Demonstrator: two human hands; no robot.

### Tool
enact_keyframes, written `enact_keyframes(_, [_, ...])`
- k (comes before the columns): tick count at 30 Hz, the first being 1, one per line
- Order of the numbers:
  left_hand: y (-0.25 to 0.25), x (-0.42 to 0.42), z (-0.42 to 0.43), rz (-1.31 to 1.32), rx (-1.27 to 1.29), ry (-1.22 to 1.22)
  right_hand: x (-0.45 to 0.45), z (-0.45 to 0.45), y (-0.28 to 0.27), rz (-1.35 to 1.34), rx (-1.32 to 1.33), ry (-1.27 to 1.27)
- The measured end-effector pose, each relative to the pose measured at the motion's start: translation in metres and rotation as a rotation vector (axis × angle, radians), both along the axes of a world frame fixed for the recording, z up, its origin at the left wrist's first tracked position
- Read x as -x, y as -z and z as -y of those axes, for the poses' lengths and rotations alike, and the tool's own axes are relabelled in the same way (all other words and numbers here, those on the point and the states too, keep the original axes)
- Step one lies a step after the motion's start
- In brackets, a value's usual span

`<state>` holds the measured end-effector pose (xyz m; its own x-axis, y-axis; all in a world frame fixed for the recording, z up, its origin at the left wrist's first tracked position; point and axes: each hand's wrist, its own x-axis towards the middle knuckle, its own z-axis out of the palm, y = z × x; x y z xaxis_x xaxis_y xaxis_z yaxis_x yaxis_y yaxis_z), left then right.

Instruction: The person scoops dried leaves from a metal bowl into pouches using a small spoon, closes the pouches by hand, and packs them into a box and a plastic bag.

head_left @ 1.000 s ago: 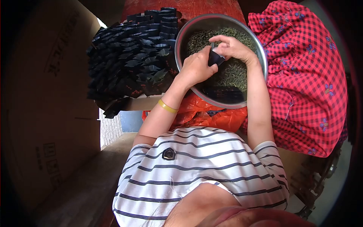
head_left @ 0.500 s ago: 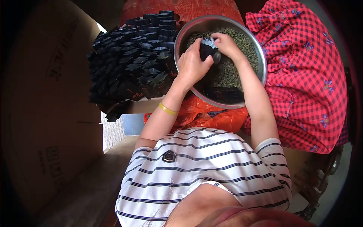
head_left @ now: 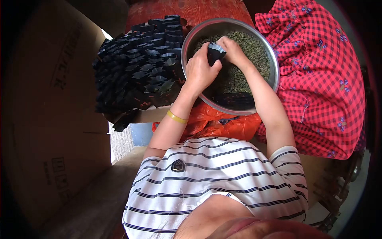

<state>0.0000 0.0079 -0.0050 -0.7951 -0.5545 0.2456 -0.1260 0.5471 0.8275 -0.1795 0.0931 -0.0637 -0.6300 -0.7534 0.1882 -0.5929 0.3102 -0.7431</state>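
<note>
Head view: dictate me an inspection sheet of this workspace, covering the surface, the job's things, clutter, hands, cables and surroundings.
Surface: red wooden tabletop, patchy finish.
Job's things: round silvery metal basin holding loose dry green leaves; many small black packets massed left of it.
Clutter: crumpled orange-red plastic bag by the basin's near side.
Hands: left hand grips a small black packet with a silvery open top; right hand is close beside that top, its fingertips hidden.
Cables: nothing seen.
Surroundings: large brown printed cardboard panel at left; red-and-black checked cloth at right.
</note>
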Motion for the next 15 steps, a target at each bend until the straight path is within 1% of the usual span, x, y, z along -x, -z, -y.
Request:
enact_keyframes(1, [0.000,0.000,0.000,0.002,0.002,0.001,0.001,0.001,0.001,-0.001,0.004,0.000])
enact_keyframes(3, [-0.001,-0.001,0.000,0.003,0.009,-0.003,0.004,0.005,0.004,0.150,0.011,-0.002])
enact_keyframes(4, [0.000,-0.001,-0.001,0.003,0.015,-0.007,-0.002,0.003,-0.015,0.293,0.006,0.079])
enact_keyframes(6, [0.001,-0.001,-0.001,-0.002,0.020,-0.014,0.006,0.002,-0.028,0.335,0.046,0.211])
enact_keyframes(7, [0.001,0.000,-0.001,0.012,0.030,-0.020,0.009,-0.001,-0.039,0.330,0.075,0.253])
enact_keyframes(9, [0.000,0.000,-0.001,0.020,0.039,-0.032,0.021,-0.009,-0.044,0.254,0.263,0.257])
enact_keyframes(10, [-0.003,-0.001,-0.001,0.047,0.028,-0.005,0.022,-0.012,-0.052,0.270,0.333,0.269])
enact_keyframes(13, [-0.004,0.000,-0.001,0.083,0.008,0.012,0.014,-0.017,-0.069,0.210,0.474,0.223])
enact_keyframes(15, [-0.003,-0.001,0.000,0.102,0.001,0.003,-0.003,-0.017,-0.083,0.167,0.467,0.196])
